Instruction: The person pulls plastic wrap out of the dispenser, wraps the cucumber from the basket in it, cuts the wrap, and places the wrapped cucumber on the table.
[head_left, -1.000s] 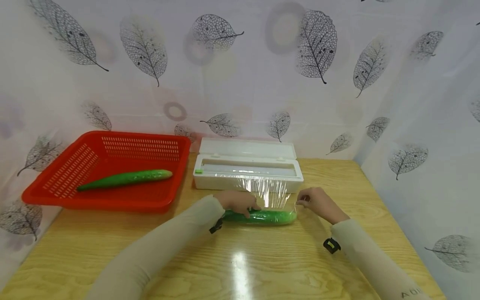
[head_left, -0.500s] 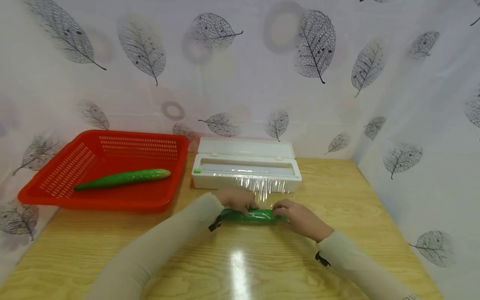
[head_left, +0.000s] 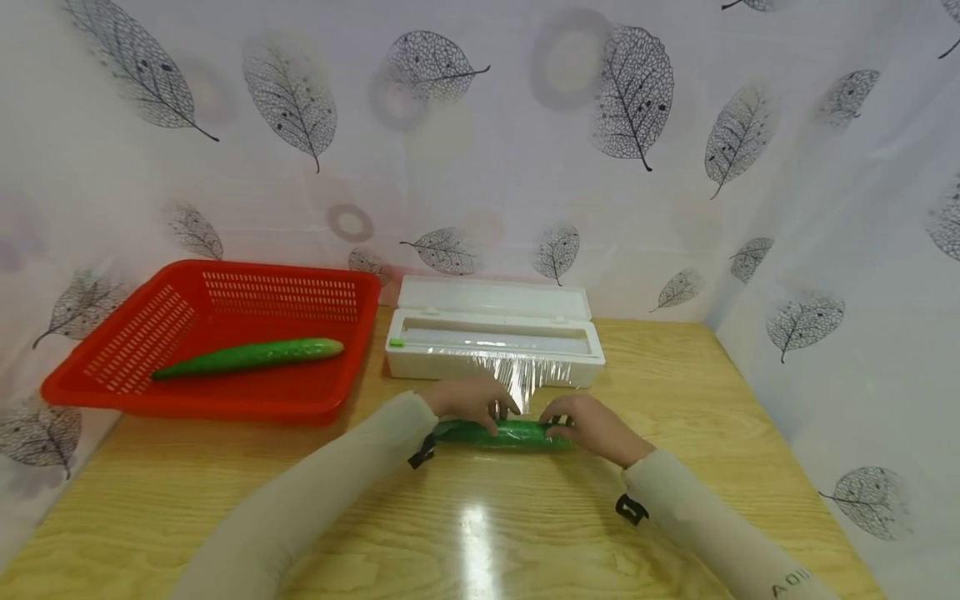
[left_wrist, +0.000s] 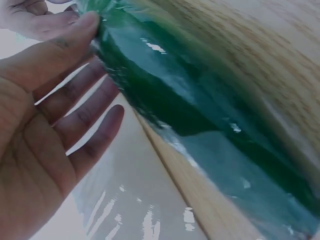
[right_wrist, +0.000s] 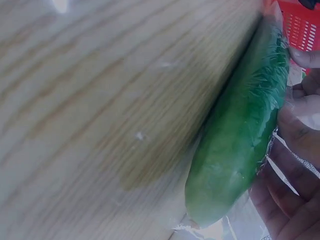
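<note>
A green cucumber point(head_left: 517, 433) wrapped in clear cling film point(head_left: 522, 382) lies crosswise on the table. The film stretches from it back to the white dispenser box point(head_left: 495, 367). My left hand point(head_left: 471, 398) holds the cucumber left of its middle; in the left wrist view, the thumb point(left_wrist: 82, 35) rests on it and the other fingers spread along the far side. Nearer the pale end, my right hand point(head_left: 596, 425) holds it with thumb and fingers. The right wrist view shows that rounded end point(right_wrist: 212, 197) under wrinkled film, partly hidden by the hand in the head view.
To the left stands a red plastic basket point(head_left: 360, 350) with a second, unwrapped cucumber point(head_left: 251, 358) in it. The dispenser's lid point(head_left: 495, 296) is raised at the back. A leaf-patterned curtain point(head_left: 480, 183) hangs behind the wooden table point(head_left: 375, 533).
My right hand has let go of the film's edge beyond the cucumber's right end and moved left onto the cucumber. My left hand stays on it, having shifted only slightly.
</note>
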